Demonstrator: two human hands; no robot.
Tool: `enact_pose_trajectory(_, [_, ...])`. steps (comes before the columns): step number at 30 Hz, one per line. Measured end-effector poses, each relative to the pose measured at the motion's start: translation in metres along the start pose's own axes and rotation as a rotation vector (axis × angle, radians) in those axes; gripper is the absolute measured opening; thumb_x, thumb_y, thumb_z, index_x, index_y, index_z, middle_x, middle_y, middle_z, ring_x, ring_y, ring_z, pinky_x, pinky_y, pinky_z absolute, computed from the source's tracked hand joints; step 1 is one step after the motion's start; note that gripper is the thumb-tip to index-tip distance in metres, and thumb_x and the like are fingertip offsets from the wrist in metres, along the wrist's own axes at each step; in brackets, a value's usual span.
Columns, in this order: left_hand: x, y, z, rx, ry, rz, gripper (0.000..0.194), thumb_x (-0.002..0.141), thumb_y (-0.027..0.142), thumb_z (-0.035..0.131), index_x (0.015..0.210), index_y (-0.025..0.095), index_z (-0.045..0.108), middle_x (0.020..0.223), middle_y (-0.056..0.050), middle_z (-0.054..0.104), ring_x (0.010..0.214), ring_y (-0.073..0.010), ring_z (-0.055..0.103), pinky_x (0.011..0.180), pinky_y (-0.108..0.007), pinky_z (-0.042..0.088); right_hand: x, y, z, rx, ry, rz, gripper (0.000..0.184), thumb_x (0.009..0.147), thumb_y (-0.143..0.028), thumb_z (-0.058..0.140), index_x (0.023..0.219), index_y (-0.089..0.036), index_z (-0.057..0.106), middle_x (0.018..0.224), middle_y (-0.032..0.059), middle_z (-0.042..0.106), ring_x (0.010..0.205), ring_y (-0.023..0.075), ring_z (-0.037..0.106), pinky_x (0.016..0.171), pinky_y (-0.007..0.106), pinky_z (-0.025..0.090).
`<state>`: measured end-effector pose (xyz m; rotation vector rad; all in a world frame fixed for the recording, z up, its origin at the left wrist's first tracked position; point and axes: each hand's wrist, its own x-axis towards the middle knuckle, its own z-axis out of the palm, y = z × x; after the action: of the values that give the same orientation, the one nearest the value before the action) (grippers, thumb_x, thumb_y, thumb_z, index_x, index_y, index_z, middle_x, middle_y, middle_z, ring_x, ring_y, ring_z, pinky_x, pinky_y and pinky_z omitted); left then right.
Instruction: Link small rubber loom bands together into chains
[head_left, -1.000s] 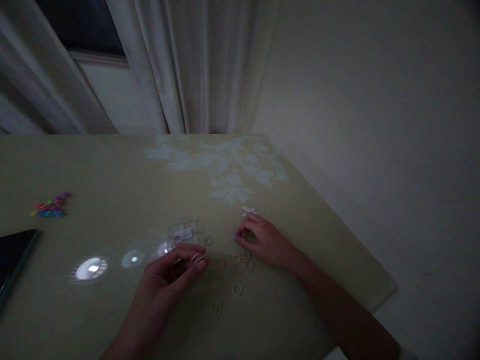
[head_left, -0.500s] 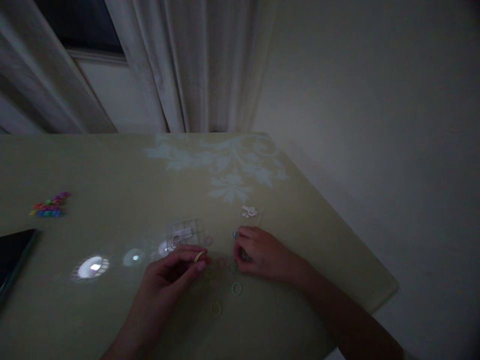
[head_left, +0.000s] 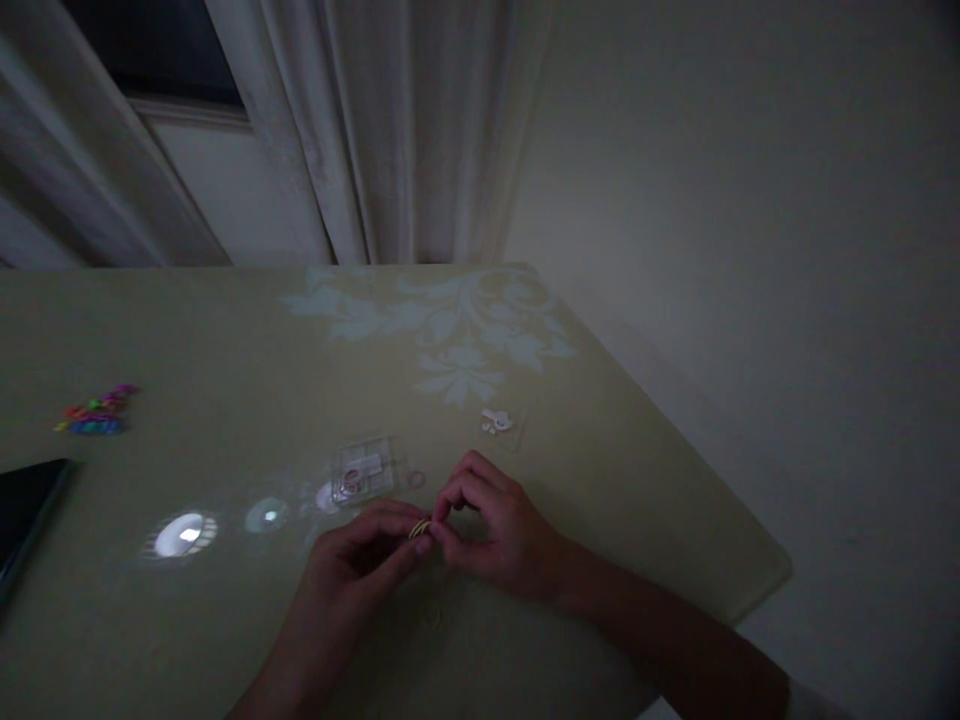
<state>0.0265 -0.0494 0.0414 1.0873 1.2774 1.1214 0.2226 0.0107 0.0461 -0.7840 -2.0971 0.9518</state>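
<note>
My left hand (head_left: 364, 560) is closed, pinching several small thin yellowish rings (head_left: 419, 528) between thumb and fingertips. From the other side, my right hand (head_left: 484, 530) meets them, thumb and forefinger pressed together at the rings' edge; its fingertips cover part of what it grips. On the table below lies a faint yellow ring (head_left: 431, 614). A pinkish ring (head_left: 416, 479) rests just beyond the hands, beside a clear plastic box (head_left: 384, 482) with a ring and a pale label-like piece in it. My hands hide the table between them.
Small white pieces (head_left: 496, 421) lie on a clear sheet or lid behind my right hand. Far left are a pile of colourful little pieces (head_left: 97, 412) and a dark flat device (head_left: 30, 510). The table's right edge slants near my right forearm; a curtain (head_left: 420, 130) hangs behind.
My right hand first moved toward me over the loose rings, then left to meet my left hand. My left hand shifted slightly right. Several loose rings are no longer visible on the table.
</note>
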Motion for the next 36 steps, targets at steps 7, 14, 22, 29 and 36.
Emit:
enact_pose_trajectory(7, [0.002,-0.007,-0.012,-0.023,0.155,-0.055,0.03,0.077,0.049,0.087,0.082,0.021,0.077,0.087,-0.006,0.078,0.076,-0.0201,0.073,0.065,-0.025,0.057,-0.003,0.001,-0.009,-0.121,-0.302,0.011,0.015,0.089,-0.031,0.084,0.095,-0.021,0.075,0.094,0.0013,0.062,0.085,0.0156,0.062,0.079,0.027,0.049])
enact_pose_trajectory(14, [0.002,-0.001,-0.013,0.031,0.213,0.001,0.019,0.071,0.042,0.09,0.078,0.025,0.083,0.099,-0.008,0.08,0.093,-0.0271,0.077,0.082,-0.035,0.063,-0.014,-0.003,0.004,-0.349,-0.572,-0.085,0.013,0.093,-0.034,0.077,0.096,-0.021,0.074,0.092,0.0019,0.068,0.087,0.0183,0.064,0.082,0.03,0.047])
enact_pose_trajectory(22, [0.002,0.002,-0.013,0.023,0.155,0.022,0.018,0.074,0.043,0.089,0.083,0.027,0.087,0.102,-0.009,0.082,0.099,-0.0269,0.077,0.088,-0.034,0.063,-0.016,0.0,0.011,-0.42,-0.441,-0.089,0.015,0.089,-0.032,0.074,0.091,-0.019,0.066,0.092,0.005,0.066,0.084,0.0207,0.06,0.079,0.033,0.049])
enact_pose_trajectory(29, [-0.001,0.002,-0.005,-0.025,0.011,-0.018,0.016,0.08,0.041,0.085,0.08,0.025,0.085,0.094,-0.007,0.081,0.09,-0.0218,0.076,0.08,-0.026,0.059,-0.005,0.0,-0.002,-0.086,0.033,-0.004,0.006,0.094,-0.018,0.064,0.096,-0.022,0.061,0.094,0.0018,0.058,0.089,0.0171,0.06,0.078,0.028,0.048])
enact_pose_trajectory(36, [-0.004,-0.006,-0.003,-0.09,-0.055,-0.031,0.012,0.08,0.037,0.087,0.081,0.025,0.085,0.094,-0.005,0.08,0.088,-0.0195,0.074,0.079,-0.024,0.058,-0.008,-0.005,0.004,-0.034,0.033,-0.06,0.004,0.096,-0.021,0.069,0.099,-0.02,0.066,0.093,0.0018,0.058,0.086,0.016,0.059,0.075,0.027,0.049])
